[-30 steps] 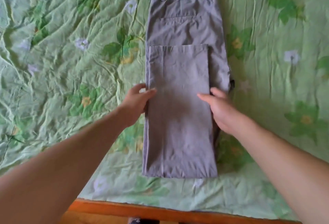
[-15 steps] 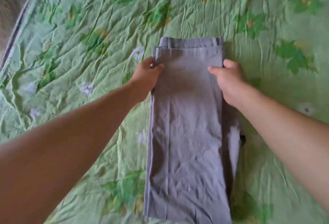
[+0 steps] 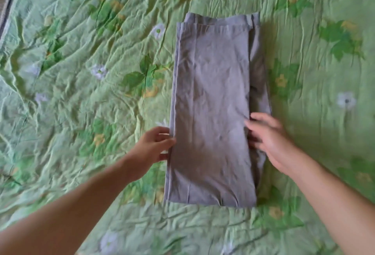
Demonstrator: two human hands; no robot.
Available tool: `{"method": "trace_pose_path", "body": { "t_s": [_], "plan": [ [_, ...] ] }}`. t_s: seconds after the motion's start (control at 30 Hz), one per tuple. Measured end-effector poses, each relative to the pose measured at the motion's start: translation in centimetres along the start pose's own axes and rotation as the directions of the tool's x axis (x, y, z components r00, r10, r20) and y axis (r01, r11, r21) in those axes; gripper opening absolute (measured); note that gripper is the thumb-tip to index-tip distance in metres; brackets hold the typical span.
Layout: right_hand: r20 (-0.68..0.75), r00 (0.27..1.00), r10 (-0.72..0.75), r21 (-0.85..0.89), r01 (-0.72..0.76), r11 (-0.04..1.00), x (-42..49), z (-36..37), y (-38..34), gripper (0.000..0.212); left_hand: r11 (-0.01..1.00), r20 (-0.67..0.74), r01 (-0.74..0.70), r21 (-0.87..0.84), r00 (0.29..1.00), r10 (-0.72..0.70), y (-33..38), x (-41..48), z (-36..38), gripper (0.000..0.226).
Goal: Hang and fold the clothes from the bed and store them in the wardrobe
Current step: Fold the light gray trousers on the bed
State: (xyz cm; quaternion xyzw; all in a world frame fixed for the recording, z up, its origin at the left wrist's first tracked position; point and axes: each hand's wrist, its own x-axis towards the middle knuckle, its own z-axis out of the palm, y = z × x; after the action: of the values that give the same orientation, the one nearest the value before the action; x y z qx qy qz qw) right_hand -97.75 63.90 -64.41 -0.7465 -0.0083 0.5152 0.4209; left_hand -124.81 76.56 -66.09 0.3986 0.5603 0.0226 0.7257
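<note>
Folded trousers (image 3: 211,102) lie on the bedspread (image 3: 81,72), a hand at either side.

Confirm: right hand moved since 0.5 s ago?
Yes. The right hand drew back from the waistband of the grey trousers, down their right edge toward the person.
</note>
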Motion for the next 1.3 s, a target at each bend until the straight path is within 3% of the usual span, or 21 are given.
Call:
{"method": "trace_pose_path", "body": {
  "t_s": [0.1, 0.2, 0.33, 0.5, 0.63, 0.73, 0.8, 0.87, 0.9, 0.97, 1.03, 1.07, 1.17, 1.3],
  "plan": [
    [-0.024, 0.992, 0.123, -0.077, -0.125, 0.989, -2.1, -0.6, 3.7, 0.010, 0.997, 0.037, 0.068, 0.031, 0.997, -0.069, -3.4, -2.6, 0.1, 0.012],
    [0.020, 0.986, 0.163, -0.185, -0.157, 0.970, -3.1, -1.1, 5.6, 0.013, 0.982, 0.011, 0.109, 0.157, 0.994, -0.112, -5.4, -3.8, 0.9, 0.012],
    [0.079, 0.960, 0.270, -0.550, -0.184, 0.815, -5.6, -2.1, 10.0, 0.025, 0.939, -0.053, 0.086, 0.333, 0.996, -0.072, -7.5, -4.8, 1.7, 0.012],
    [0.016, 0.952, 0.307, -0.561, -0.245, 0.791, -7.3, -2.7, 14.7, 0.021, 0.856, -0.102, 0.089, 0.509, 0.994, -0.043, -9.6, -6.2, 1.9, 0.010],
    [-0.077, 0.991, 0.111, -0.601, -0.135, 0.788, -7.4, -1.6, 14.5, 0.026, 0.867, -0.173, 0.078, 0.493, 0.985, 0.010, -9.0, -6.4, 2.4, 0.018],
    [-0.104, 0.988, -0.115, -0.536, 0.041, 0.843, -5.8, -0.7, 11.8, 0.030, 0.833, -0.260, -0.066, 0.549, 0.934, 0.245, -6.9, -5.1, 2.4, 0.045],
    [-0.078, 0.982, -0.170, -0.426, 0.122, 0.897, -3.9, 0.2, 9.4, 0.041, 0.709, -0.202, -0.201, 0.676, 0.875, 0.440, -5.3, -3.6, 2.6, 0.064],
    [-0.086, 0.949, -0.302, -0.397, 0.246, 0.884, -1.8, 1.3, 7.1, 0.055, 0.477, -0.053, -0.238, 0.846, 0.853, 0.519, -3.8, -1.6, 3.2, 0.071],
    [-0.076, 0.904, -0.422, -0.482, 0.337, 0.808, -1.0, 1.8, 6.0, 0.063, 0.341, 0.023, -0.231, 0.911, 0.855, 0.518, -3.1, -0.5, 3.5, 0.073],
    [0.038, 0.748, -0.663, -0.728, 0.475, 0.495, 0.4, 2.6, 4.4, 0.075, 0.099, 0.135, -0.218, 0.971, 0.842, 0.522, -1.7, 1.8, 4.3, 0.074],
    [0.172, 0.575, -0.800, -0.874, 0.463, 0.145, 2.2, 3.5, 2.7, 0.066, -0.057, 0.226, -0.233, 0.971, 0.806, 0.547, 0.0, 4.1, 5.1, 0.072],
    [0.235, 0.547, -0.803, -0.903, 0.429, 0.027, 3.2, 3.9, 1.7, 0.062, -0.107, 0.261, -0.243, 0.964, 0.791, 0.553, 1.0, 5.4, 5.4, 0.070],
    [0.383, 0.632, -0.674, -0.910, 0.381, -0.160, 6.9, 4.9, -0.9, 0.069, -0.197, 0.300, -0.228, 0.954, 0.775, 0.556, 4.5, 8.9, 5.9, 0.068],
    [0.369, 0.666, -0.648, -0.927, 0.318, -0.201, 12.3, 5.1, -4.0, 0.084, -0.225, 0.293, -0.195, 0.955, 0.750, 0.593, 9.0, 13.8, 5.1, 0.068]
  ]
}}
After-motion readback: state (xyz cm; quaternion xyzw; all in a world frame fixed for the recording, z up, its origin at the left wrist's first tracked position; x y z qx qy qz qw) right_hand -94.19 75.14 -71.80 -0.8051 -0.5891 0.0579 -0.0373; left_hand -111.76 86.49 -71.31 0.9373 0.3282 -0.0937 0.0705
